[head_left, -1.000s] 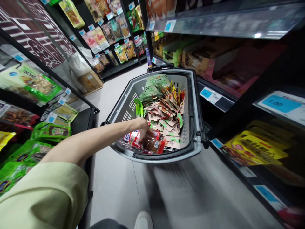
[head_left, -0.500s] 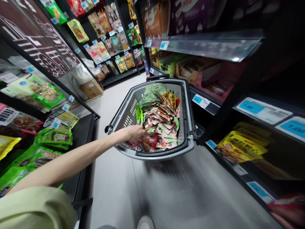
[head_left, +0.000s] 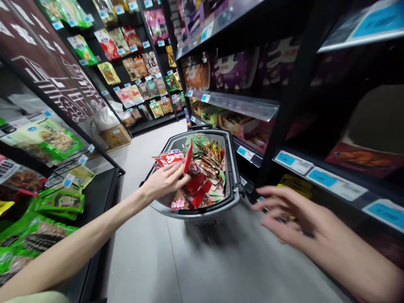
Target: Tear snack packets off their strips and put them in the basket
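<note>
A grey shopping basket (head_left: 232,168) with a black handle stands on the floor in front of me. My left hand (head_left: 167,179) is inside its near left part, closed around red snack packets (head_left: 172,157). More red packets (head_left: 200,193) lie below and beside that hand. Pale pink packets (head_left: 206,166) and green packets (head_left: 195,141) fill the far and right side of the basket. To the right of the basket, my right hand (head_left: 290,214) hangs in the air by the lower shelf, fingers apart and holding nothing.
Dark shelves with price tags (head_left: 336,184) run close along the right. Bagged snacks (head_left: 47,235) fill a black rack on the left. Further back are a cardboard box (head_left: 116,136) and a wall of hanging snack bags (head_left: 135,67). Grey floor (head_left: 142,252) lies between the shelves.
My right hand has come into full view at the right. More red packets now show at the basket's near left, with my left hand on them. The view has tilted up.
</note>
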Tool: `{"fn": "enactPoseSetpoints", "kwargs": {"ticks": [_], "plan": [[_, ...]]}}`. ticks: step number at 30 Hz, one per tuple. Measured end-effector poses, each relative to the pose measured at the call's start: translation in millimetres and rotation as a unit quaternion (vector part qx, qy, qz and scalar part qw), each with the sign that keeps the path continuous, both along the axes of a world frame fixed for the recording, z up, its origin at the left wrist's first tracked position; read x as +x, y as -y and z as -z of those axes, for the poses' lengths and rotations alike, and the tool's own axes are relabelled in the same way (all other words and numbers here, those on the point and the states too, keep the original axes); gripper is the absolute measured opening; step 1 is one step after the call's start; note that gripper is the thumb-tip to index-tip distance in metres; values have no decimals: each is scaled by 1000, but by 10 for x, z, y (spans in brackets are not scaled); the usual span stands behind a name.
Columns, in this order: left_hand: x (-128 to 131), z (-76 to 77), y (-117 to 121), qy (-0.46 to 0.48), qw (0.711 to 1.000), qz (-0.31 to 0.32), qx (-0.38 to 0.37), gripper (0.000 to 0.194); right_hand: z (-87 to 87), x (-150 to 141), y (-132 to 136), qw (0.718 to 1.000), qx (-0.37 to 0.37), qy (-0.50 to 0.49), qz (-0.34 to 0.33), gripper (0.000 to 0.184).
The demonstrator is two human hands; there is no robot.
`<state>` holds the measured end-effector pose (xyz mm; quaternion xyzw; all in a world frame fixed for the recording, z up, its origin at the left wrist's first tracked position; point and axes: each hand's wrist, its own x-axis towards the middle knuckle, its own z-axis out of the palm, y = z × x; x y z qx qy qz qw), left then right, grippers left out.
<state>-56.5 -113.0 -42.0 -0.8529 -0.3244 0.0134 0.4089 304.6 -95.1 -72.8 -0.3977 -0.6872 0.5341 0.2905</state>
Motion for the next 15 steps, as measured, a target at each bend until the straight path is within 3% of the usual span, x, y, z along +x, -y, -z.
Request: {"fn": "enactPoseSetpoints", "kwargs": {"ticks": [3,6,8,11,15], "plan": [[243,-168,52,-17,996,72,51,15,-489,-529,-67,980,-147,-83,-109,71],[439,-255,110,-46,990,108,75,18,-733,-834,-144,943,-243,-140,-180,65],[517,-295,138,-56,989,112,83,19,-748,-879,-175,933,-259,-164,-190,53],[580,-345,144,-58,989,105,88,14,-687,-806,-180,938,-232,-208,-151,35],[650,-381,93,-32,988,113,98,13,-615,-677,-143,931,-223,-272,-97,34]]}}
